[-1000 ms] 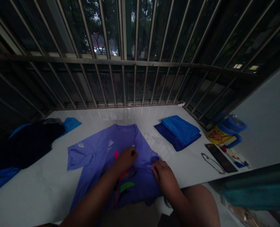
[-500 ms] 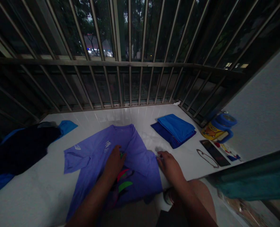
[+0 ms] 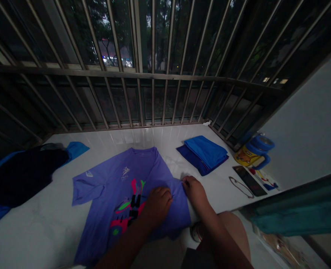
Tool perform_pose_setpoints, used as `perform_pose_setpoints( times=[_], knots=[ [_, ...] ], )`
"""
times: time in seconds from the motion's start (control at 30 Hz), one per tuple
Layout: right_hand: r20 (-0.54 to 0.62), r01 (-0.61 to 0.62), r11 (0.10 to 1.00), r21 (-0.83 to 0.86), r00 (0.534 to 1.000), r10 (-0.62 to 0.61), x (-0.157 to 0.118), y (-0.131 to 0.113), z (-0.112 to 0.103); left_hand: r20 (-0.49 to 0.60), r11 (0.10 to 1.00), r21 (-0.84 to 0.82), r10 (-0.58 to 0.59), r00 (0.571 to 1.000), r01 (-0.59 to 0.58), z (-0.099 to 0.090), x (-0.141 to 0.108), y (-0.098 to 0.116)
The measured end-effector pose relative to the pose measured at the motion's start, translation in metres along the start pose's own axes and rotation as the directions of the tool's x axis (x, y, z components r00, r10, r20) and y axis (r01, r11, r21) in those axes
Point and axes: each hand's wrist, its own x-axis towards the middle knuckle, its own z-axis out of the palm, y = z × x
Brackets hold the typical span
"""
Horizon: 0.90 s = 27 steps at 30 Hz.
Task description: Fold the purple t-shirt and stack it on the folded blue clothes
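A purple short-sleeved T-shirt [image 3: 98,186] lies front up on the white ledge, its neckline toward the window. A small white emblem and a pink, green and black print mark its front. My left hand [image 3: 157,205] rests on the right half of the shirt, fingers curled and closed at a fold of the cloth beside the sleeve. At the outer end of that sleeve my right hand [image 3: 195,191] pinches the edge between thumb and fingers. My left forearm hides part of the print and the lower hem.
Folded blue clothes [image 3: 206,151] lie at the back right; a dark clothes pile [image 3: 28,172] is on the left. A yellow and blue mug [image 3: 249,151], a dark flat phone-like object [image 3: 250,181] and a thin looped cord [image 3: 239,186] sit by the right wall. Metal bars [image 3: 154,76] close off the back.
My left hand has moved right from the shirt's middle to near the right sleeve, uncovering the print. My right hand has closed on the sleeve edge. The view has shifted slightly.
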Motion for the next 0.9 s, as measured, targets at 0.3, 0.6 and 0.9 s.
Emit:
perform_pose_setpoints(
  times=[0.3, 0.6, 0.9],
  knots=[
    [-0.005, 0.256, 0.96, -0.112, 0.966, -0.258, -0.032, -0.014, 0.031, 0.146, 0.997, 0.017, 0.076, 0.986, -0.08, 0.012, -0.027, -0.007],
    [0.141, 0.176, 0.933, -0.313, 0.98, -0.138, -0.045, 0.021, 0.037, 0.039, 0.991, 0.085, -0.103, 0.994, 0.1, 0.0, -0.079, -0.031],
    [0.001, 0.17, 0.927, -0.335, 0.984, -0.18, -0.027, 0.007, 0.026, -0.385, 0.868, 0.074, -0.429, 0.817, 0.49, -0.065, -0.161, -0.112]
  ],
)
